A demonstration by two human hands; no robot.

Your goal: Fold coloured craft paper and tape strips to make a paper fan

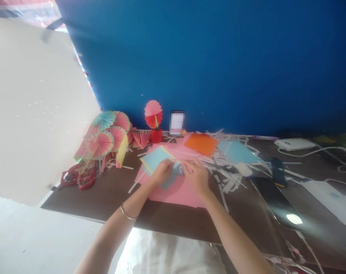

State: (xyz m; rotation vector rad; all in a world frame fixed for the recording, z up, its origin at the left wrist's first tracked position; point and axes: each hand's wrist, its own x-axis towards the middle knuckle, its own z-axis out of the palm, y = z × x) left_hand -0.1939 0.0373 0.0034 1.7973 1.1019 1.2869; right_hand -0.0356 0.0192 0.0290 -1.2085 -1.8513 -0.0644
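A light blue sheet of paper with yellow edges [157, 158] slants above pink sheets [175, 194] on the dark table. My left hand [163, 171] is closed at its right side, fingers pinching the paper. Just to the right, my right hand [197, 175] is closed too, its fingertips close to the left ones. Something small, whitish and blue shows between the two hands, too blurred to name. A greyish shadow or sheet lies below the fingers.
Pleated paper fans [100, 142] and red-handled scissors [85, 179] are at left. A pink-and-red paper fan [153, 114] stands in a red pot [156, 134]. Orange paper [201, 144], blue paper [238, 151], paper strips [231, 184] and a black phone [276, 201] lie right.
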